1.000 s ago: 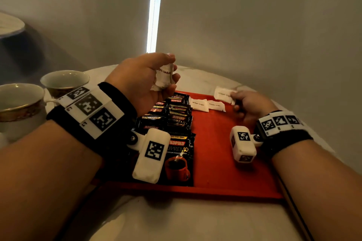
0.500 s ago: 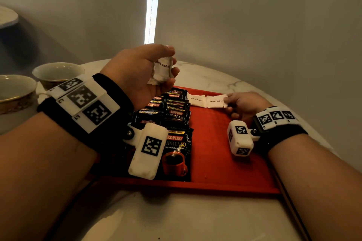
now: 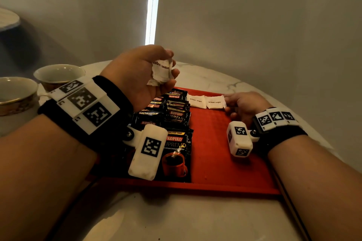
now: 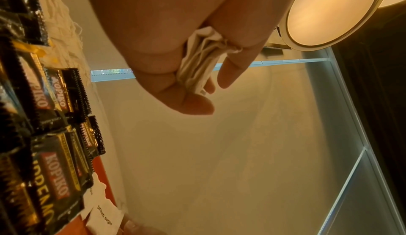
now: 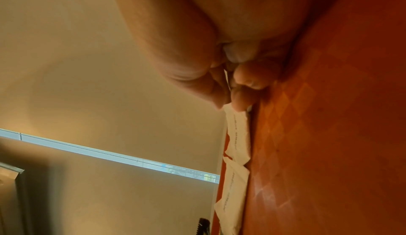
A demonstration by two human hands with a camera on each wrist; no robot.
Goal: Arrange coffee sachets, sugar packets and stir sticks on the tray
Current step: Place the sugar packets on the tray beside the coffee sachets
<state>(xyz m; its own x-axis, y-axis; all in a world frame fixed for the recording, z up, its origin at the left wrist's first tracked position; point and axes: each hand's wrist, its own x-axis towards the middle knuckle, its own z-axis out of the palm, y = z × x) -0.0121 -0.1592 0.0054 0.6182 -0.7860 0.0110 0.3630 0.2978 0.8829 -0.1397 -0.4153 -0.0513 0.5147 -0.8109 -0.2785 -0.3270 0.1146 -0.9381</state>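
Packet [image 3: 215, 101] now flat, fingers [image 3: 229, 97] pinching

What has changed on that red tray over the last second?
The right hand brought a brown sugar packet in from the tray's far edge and laid it beside the other packet; its fingertips still pinch the end. The left hand still holds its bunch of sugar packets above the coffee sachets, which stayed put.

Two cups [image 3: 58, 73] [image 3: 16, 94] with patterned gold rims stand at the far left on the pale marbled counter [image 3: 195, 217]. A bright window slit [image 3: 153, 4] splits the far wall. A round ceiling lamp [image 4: 334, 11] glows overhead.
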